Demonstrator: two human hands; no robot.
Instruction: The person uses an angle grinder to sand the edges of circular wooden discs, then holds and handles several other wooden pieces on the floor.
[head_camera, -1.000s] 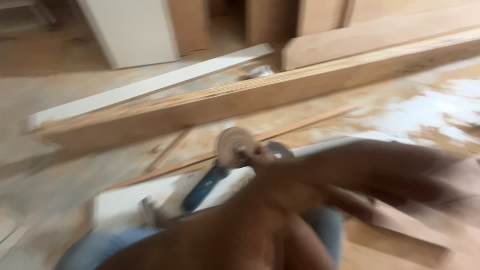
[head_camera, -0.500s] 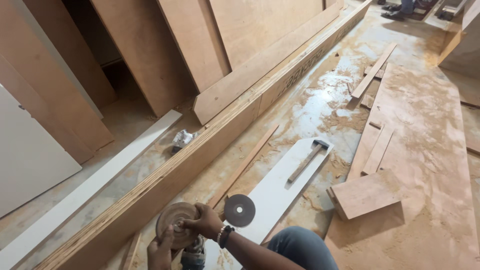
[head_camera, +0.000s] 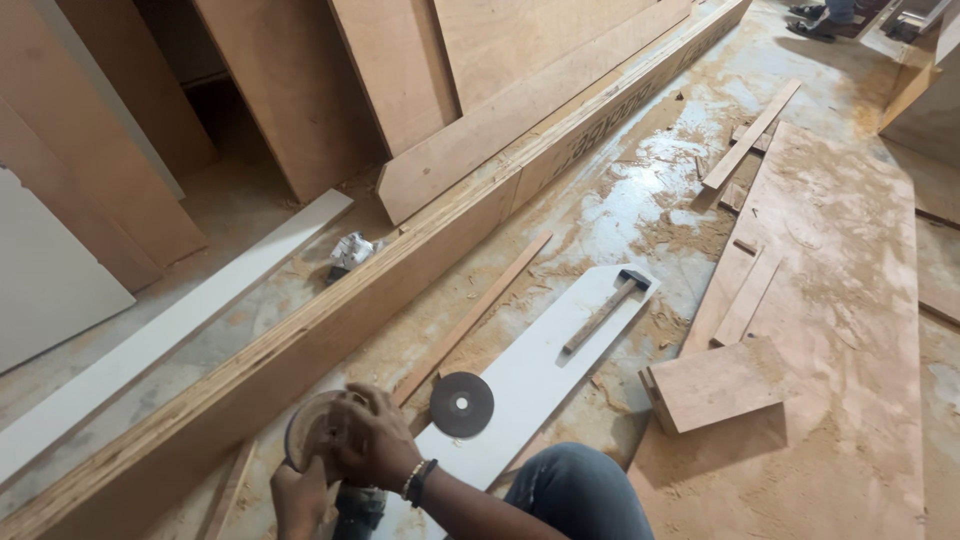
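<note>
Right hand (head_camera: 372, 440): laid over the near right part of a round sanding disc (head_camera: 312, 432), fingers curled and pressed onto its face and rim; a beaded bracelet (head_camera: 418, 480) is worn at the wrist.
Left hand (head_camera: 298, 498): seen at the near edge, under the disc; it appears to be closed on the tool body (head_camera: 358, 508) below, though the fingers themselves are mostly hidden and their grip cannot be told for sure.
Sanding disc: held at the near left of the scene, just beside the long beam (head_camera: 400, 270), its dusty brown face tilted toward the camera.
Dark disc (head_camera: 461, 404): lying flat on the near end of the white board (head_camera: 545, 370), just right of the right hand, not touched.
Hammer (head_camera: 606, 310): resting on the far end of the white board, head pointing far right.
Thin strip (head_camera: 470, 318): laid on the floor between beam and white board, running diagonally.
Wood block (head_camera: 712, 384): set on the floor right of the white board, near the large sheet (head_camera: 850, 330) covered in sawdust.
Knee (head_camera: 580, 495): in blue denim, seen at the near edge, right of the hands.
Panels (head_camera: 300, 90): leaned upright on the far side of the beam.
Crumpled paper (head_camera: 350, 252): lying on the floor beyond the beam, beside a white plank (head_camera: 170, 335).
</note>
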